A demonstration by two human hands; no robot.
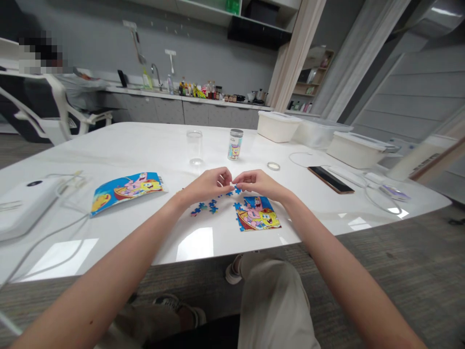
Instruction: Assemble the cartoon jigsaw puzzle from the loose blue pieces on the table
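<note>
Left hand [208, 186], right hand [256, 185]: grips pinched, nearly touching each other, any held piece hidden; just above partly built jigsaw [257, 214], loose blue pieces [208, 206] left of it.

Loose pieces [205, 207] lie just left of the puzzle [257, 214] on the table [109, 145]. A picture card [125, 193] lies further left.

Both bare forearms [109, 261] reach forward and inward from the lower corners of the view, converging above the multicoloured cardboard jigsaw puzzle [257, 214]. The left hand [207, 186] sits beyond its left side, the right hand [257, 185] directly beyond it, palms down, curled fingertips [229, 180] nearly meeting.
</note>
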